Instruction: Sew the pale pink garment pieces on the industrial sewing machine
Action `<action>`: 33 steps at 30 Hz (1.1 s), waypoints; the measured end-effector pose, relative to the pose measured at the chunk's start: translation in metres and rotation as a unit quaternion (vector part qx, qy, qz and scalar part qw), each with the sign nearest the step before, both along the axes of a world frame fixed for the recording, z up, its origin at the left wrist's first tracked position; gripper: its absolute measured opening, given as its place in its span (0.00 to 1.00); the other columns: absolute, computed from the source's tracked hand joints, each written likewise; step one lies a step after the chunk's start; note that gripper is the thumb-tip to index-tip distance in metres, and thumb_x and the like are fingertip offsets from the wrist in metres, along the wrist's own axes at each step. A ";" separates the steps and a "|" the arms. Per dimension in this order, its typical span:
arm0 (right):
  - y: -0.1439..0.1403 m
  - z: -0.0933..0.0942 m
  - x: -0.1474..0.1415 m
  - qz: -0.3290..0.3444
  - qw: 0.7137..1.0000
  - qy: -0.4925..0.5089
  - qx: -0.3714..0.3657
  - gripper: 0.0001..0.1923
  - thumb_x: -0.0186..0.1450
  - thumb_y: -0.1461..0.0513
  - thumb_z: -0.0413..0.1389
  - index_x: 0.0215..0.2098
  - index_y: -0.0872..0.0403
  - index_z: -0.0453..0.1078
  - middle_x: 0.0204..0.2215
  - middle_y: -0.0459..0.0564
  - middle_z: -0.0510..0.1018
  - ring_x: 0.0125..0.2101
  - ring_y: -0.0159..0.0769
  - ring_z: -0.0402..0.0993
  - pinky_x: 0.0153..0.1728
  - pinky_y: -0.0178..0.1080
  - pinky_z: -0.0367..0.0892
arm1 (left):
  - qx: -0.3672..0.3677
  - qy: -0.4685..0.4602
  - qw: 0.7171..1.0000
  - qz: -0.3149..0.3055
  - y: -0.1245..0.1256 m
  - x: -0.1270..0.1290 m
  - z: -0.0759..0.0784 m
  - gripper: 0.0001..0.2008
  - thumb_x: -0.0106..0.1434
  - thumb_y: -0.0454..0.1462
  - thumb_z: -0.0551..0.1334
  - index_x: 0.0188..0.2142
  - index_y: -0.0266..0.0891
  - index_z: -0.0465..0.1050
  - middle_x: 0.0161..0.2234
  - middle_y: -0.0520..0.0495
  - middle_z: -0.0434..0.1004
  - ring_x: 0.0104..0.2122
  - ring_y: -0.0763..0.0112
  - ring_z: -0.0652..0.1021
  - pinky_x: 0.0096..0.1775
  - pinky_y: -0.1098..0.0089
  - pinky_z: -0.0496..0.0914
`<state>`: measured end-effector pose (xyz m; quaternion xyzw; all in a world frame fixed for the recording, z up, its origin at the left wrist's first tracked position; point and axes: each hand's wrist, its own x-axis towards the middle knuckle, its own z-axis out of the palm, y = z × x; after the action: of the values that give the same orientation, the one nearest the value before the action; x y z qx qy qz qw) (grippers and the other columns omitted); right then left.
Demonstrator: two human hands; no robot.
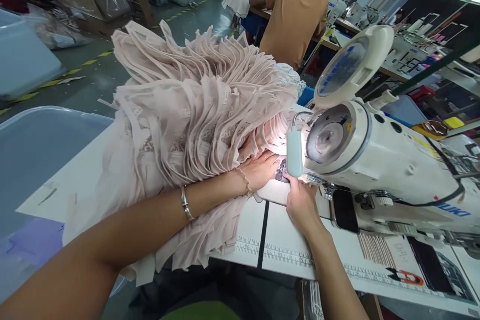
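The left hand [258, 170] is lying open and flat, palm down, on the pale pink fabric [195, 120], which is lying heaped on the white table [285, 250] and reaching in under the head of the sewing machine [375, 155]. The right hand [300, 202] is resting at the lit spot just below the machine head, fingers curled onto the cloth there, though whether it is pinching the cloth cannot be told. Beyond the heap a person in a tan shirt [296, 10] is sitting at another table.

Single head view, close, down over sewing table [285, 250]
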<state>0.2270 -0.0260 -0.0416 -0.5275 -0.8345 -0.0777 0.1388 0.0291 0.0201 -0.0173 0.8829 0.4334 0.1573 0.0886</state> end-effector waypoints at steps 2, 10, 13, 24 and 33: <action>0.003 0.000 -0.001 -0.023 1.000 0.000 0.015 0.26 0.59 0.73 0.44 0.53 0.57 0.69 0.32 0.56 0.78 0.38 0.48 0.72 0.49 0.54 0.58 | 0.022 0.015 0.999 0.033 -0.004 0.002 0.001 0.12 0.71 0.34 0.53 0.50 0.34 0.70 0.52 0.39 0.71 0.54 0.58 0.70 0.52 0.59 0.68; 0.011 0.012 -0.009 -0.051 0.998 -0.003 0.035 0.18 0.64 0.70 0.46 0.41 0.51 0.76 0.25 0.52 0.75 0.29 0.42 0.67 0.35 0.42 0.59 | 0.127 0.080 0.987 -0.056 -0.011 0.002 0.007 0.17 0.67 0.23 0.48 0.32 0.32 0.74 0.32 0.40 0.76 0.36 0.62 0.75 0.48 0.57 0.66; 0.007 0.020 -0.016 -0.056 0.997 0.001 0.056 0.19 0.65 0.71 0.44 0.40 0.50 0.75 0.30 0.53 0.76 0.32 0.42 0.67 0.35 0.41 0.59 | 0.086 0.048 0.995 -0.014 -0.007 0.003 0.002 0.11 0.69 0.29 0.52 0.39 0.32 0.73 0.37 0.41 0.78 0.42 0.61 0.75 0.55 0.57 0.63; -0.001 0.013 -0.013 -0.021 0.992 -0.074 0.097 0.22 0.63 0.76 0.43 0.39 0.56 0.76 0.20 0.47 0.68 0.24 0.38 0.63 0.41 0.41 0.61 | -0.038 -0.013 0.999 -0.030 0.004 0.003 -0.010 0.15 0.68 0.38 0.58 0.51 0.34 0.66 0.50 0.42 0.77 0.56 0.59 0.71 0.65 0.54 0.49; -0.006 0.015 -0.010 -0.051 0.997 -0.053 0.010 0.29 0.61 0.76 0.45 0.52 0.51 0.75 0.34 0.50 0.80 0.36 0.41 0.71 0.46 0.43 0.60 | -0.038 -0.020 0.999 -0.027 0.000 0.003 -0.006 0.08 0.71 0.38 0.53 0.45 0.38 0.68 0.46 0.46 0.77 0.54 0.62 0.71 0.64 0.57 0.50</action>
<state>0.2172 -0.0316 -0.0267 -0.5636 -0.8116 -0.1205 0.0956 0.0322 0.0202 -0.0232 0.8870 0.4129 0.1559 0.1354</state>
